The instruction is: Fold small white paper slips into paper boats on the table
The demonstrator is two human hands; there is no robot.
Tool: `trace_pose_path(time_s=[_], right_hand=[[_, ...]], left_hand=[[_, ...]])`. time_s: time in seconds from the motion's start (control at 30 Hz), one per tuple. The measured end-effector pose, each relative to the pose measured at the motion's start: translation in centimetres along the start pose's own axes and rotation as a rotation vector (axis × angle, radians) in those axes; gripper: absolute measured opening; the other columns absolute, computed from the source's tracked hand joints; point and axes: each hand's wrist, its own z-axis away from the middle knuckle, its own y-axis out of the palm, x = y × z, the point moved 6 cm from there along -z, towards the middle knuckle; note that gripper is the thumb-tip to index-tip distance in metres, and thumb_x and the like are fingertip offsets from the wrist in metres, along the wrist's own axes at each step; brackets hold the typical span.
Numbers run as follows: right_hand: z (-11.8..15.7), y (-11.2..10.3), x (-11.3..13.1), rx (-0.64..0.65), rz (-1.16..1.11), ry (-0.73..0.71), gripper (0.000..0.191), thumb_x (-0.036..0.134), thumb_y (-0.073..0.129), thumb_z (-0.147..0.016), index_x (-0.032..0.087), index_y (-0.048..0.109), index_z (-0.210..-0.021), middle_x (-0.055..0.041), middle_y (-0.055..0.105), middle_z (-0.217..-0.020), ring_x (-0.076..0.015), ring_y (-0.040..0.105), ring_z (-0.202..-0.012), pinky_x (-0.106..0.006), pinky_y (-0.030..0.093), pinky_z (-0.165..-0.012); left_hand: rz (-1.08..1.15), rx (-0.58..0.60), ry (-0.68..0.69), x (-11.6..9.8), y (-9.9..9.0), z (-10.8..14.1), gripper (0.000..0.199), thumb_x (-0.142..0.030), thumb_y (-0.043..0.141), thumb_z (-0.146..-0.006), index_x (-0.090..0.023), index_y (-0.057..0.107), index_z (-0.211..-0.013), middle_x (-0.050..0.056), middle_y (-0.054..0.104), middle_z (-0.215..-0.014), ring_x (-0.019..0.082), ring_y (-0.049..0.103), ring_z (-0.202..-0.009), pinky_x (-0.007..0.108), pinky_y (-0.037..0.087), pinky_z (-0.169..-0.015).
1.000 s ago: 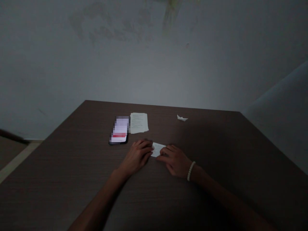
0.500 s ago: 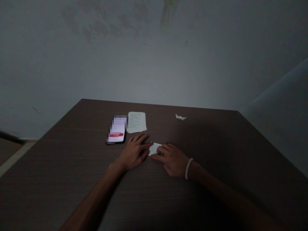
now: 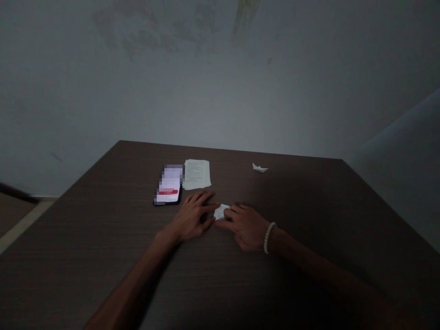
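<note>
A small folded piece of printed paper (image 3: 221,212) lies on the table between my two hands. My left hand (image 3: 192,215) rests on the tabletop with its fingers spread, the index fingertip and thumb touching the paper's left edge. From the right, my right hand (image 3: 248,228) has its fingers bent over the paper and pressed on it, covering its right part. A white beaded bracelet (image 3: 269,237) circles the right wrist.
Beyond my left hand lie a phone (image 3: 169,185) with a lit screen and a stack of printed sheets (image 3: 197,174), side by side. A small paper boat (image 3: 260,168) sits near the far edge of the dark wooden table (image 3: 299,192). Behind it rises a stained wall (image 3: 220,91).
The view has shifted slightly. Between my hands, the paper's visible part looks a little smaller and its outline has altered. Both hands keep nearly the same pose.
</note>
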Motion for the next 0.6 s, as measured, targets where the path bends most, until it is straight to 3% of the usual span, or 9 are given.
trace_pose_path(time_s=[0.6], right_hand=[[2.6,0.4,-0.4,-0.007,-0.048,0.046,0.047,0.016,0.053,-0.08,0.02,0.052,-0.127,-0.0095,0.054,-0.119,-0.0259,0.047,-0.105,-0.04,0.041,-0.085]], left_hand=[[-0.001,0.008,-0.01,0.1,0.1,-0.1,0.045,-0.037,0.057,-0.086,-0.033,0.055,-0.131,0.004,0.038,-0.149,0.034,0.035,-0.133,0.055,0.033,-0.104]])
